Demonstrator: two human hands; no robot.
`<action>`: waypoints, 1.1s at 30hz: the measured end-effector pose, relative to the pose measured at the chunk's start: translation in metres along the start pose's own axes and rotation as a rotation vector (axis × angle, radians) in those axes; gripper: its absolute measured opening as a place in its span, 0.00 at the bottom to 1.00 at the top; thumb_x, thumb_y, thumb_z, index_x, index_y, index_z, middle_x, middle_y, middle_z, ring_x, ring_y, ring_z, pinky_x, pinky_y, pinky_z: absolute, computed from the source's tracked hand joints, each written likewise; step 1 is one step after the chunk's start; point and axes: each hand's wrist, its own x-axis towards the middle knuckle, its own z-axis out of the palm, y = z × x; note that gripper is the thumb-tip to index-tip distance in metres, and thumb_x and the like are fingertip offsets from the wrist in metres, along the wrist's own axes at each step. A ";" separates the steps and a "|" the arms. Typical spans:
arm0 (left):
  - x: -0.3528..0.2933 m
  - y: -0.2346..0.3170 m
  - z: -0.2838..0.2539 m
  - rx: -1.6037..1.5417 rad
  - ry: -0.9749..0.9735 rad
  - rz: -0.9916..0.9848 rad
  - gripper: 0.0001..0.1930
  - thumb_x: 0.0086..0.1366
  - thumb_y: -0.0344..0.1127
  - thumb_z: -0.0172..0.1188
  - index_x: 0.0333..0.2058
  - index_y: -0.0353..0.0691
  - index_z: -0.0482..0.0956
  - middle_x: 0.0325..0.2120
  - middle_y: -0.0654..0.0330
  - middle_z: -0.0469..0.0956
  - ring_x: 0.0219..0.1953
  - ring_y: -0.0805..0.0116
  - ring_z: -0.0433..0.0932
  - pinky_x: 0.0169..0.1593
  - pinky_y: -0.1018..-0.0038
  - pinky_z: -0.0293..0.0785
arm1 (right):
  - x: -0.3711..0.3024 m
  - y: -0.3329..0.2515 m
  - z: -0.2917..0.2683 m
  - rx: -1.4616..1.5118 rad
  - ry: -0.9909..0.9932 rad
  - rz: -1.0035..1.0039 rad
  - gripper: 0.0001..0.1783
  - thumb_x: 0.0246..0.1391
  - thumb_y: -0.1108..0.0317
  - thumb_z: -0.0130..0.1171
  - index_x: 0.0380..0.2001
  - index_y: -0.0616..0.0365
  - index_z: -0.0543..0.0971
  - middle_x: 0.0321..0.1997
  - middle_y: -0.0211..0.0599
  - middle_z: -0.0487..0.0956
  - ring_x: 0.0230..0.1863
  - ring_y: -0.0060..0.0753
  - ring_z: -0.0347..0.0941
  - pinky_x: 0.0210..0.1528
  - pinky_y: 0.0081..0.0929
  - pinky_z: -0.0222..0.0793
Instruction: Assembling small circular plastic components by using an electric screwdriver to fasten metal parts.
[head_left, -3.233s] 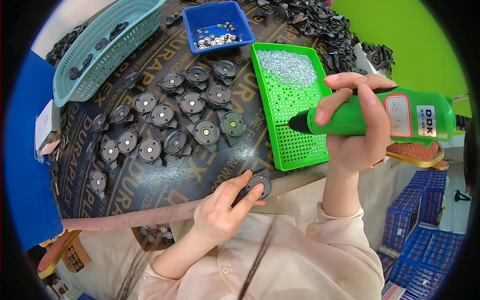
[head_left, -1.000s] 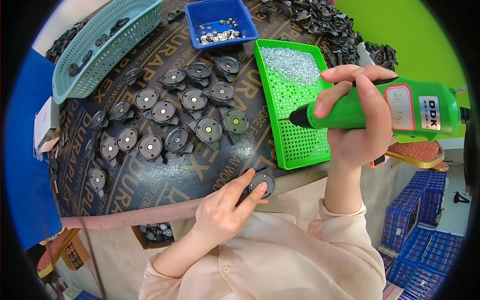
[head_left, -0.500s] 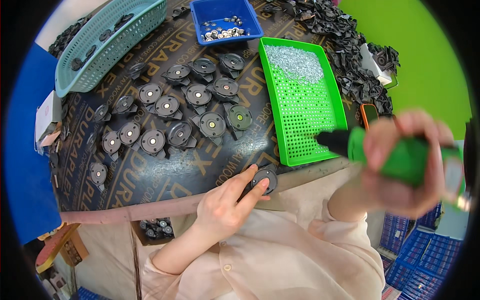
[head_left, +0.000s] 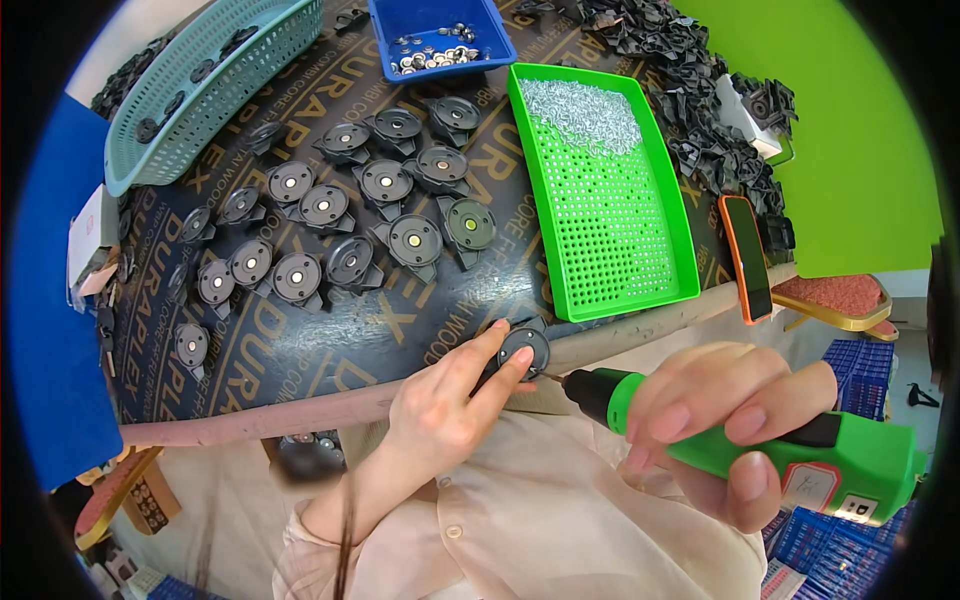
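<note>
At the table's front edge my left hand (head_left: 447,405) pinches a round dark plastic part (head_left: 527,346), with a fingertip on its flat face. My right hand (head_left: 725,420) is wrapped round a green electric screwdriver (head_left: 770,468). Its black nose and thin bit (head_left: 556,378) point left, with the bit's tip at the right side of the round part; whether it touches a screw I cannot tell. Beyond my left hand, several similar round parts with metal centres (head_left: 415,241) lie in loose rows.
A green perforated tray (head_left: 560,255) holds many small silvery screws (head_left: 590,115). Behind are a blue bin (head_left: 378,40) with small metal discs and a teal basket (head_left: 150,170). Black parts (head_left: 690,110) are heaped at the far right, near an orange-edged phone (head_left: 743,255).
My right hand has brought the screwdriver from the tray's right side down and left to the round part. My left hand keeps its hold. The view has shifted slightly.
</note>
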 end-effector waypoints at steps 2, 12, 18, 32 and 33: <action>0.000 0.000 0.000 -0.003 -0.010 0.004 0.18 0.48 0.33 0.69 0.41 0.38 0.80 0.40 0.48 0.77 0.35 0.63 0.81 0.33 0.76 0.79 | 0.001 0.004 0.000 -0.011 -0.033 -0.019 0.11 0.57 0.68 0.51 0.37 0.59 0.62 0.35 0.52 0.75 0.17 0.37 0.74 0.20 0.32 0.74; -0.011 0.003 -0.012 0.020 -0.026 -0.050 0.18 0.52 0.32 0.64 0.44 0.38 0.78 0.43 0.47 0.77 0.37 0.60 0.80 0.33 0.75 0.78 | 0.008 0.004 0.002 0.102 -0.113 -0.126 0.13 0.52 0.69 0.55 0.35 0.60 0.63 0.34 0.47 0.75 0.15 0.33 0.73 0.18 0.31 0.74; -0.086 0.020 -0.120 -0.073 -0.046 -0.462 0.22 0.47 0.34 0.71 0.44 0.38 0.80 0.48 0.45 0.75 0.43 0.55 0.80 0.43 0.70 0.79 | 0.005 0.001 -0.024 0.153 0.155 -0.308 0.14 0.53 0.66 0.49 0.38 0.64 0.62 0.37 0.52 0.71 0.12 0.29 0.68 0.17 0.24 0.65; -0.088 -0.095 -0.169 0.671 0.114 -0.689 0.15 0.58 0.27 0.62 0.45 0.40 0.79 0.50 0.51 0.73 0.49 0.52 0.74 0.51 0.67 0.71 | 0.048 0.037 -0.041 -0.074 0.566 -0.274 0.14 0.58 0.68 0.41 0.38 0.72 0.66 0.33 0.62 0.75 0.13 0.35 0.68 0.17 0.25 0.66; -0.091 -0.097 -0.168 0.718 0.107 -0.681 0.15 0.58 0.27 0.62 0.45 0.40 0.80 0.49 0.51 0.73 0.48 0.53 0.75 0.50 0.68 0.72 | 0.052 0.043 -0.046 -0.076 0.554 -0.268 0.14 0.57 0.68 0.42 0.39 0.72 0.66 0.33 0.64 0.76 0.13 0.36 0.69 0.18 0.26 0.67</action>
